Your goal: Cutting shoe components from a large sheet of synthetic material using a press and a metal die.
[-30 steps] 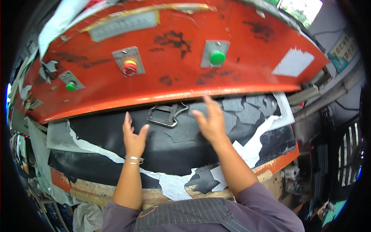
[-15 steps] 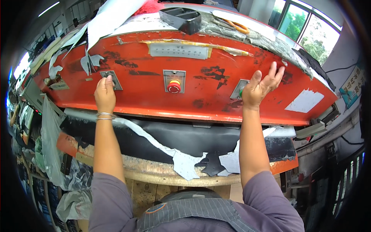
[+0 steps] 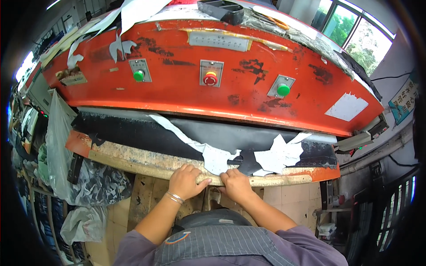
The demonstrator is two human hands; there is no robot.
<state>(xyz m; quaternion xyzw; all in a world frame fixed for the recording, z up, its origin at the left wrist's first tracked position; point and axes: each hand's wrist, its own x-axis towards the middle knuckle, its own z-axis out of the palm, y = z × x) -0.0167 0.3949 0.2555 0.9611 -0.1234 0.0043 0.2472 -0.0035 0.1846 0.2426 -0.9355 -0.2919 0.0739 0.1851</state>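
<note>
My left hand (image 3: 185, 181) curls over the worn wooden rail (image 3: 133, 165) along the front of the machine's bed, its thumb stretched toward the right. Close beside it, my right hand (image 3: 236, 181) also grips the rail, fingers folded over the top. A black sheet (image 3: 222, 130) covers the bed behind the rail. Torn white scrap (image 3: 216, 160) lies on it just beyond my hands, joined to a long thin strip. More white scraps (image 3: 279, 155) overlap to the right, next to a dark piece (image 3: 249, 163).
Above the bed stands a red machine beam (image 3: 173, 88) with a green button (image 3: 139, 76) at left, a red stop button (image 3: 209, 79) in the middle and another green button (image 3: 283, 90) at right. A black tray (image 3: 220, 11) rests on top. Plastic bags (image 3: 60, 146) hang at left.
Both hands have left the buttons on the red beam and come down and inward to the wooden rail. The green buttons now show fully. The view has shifted slightly.
</note>
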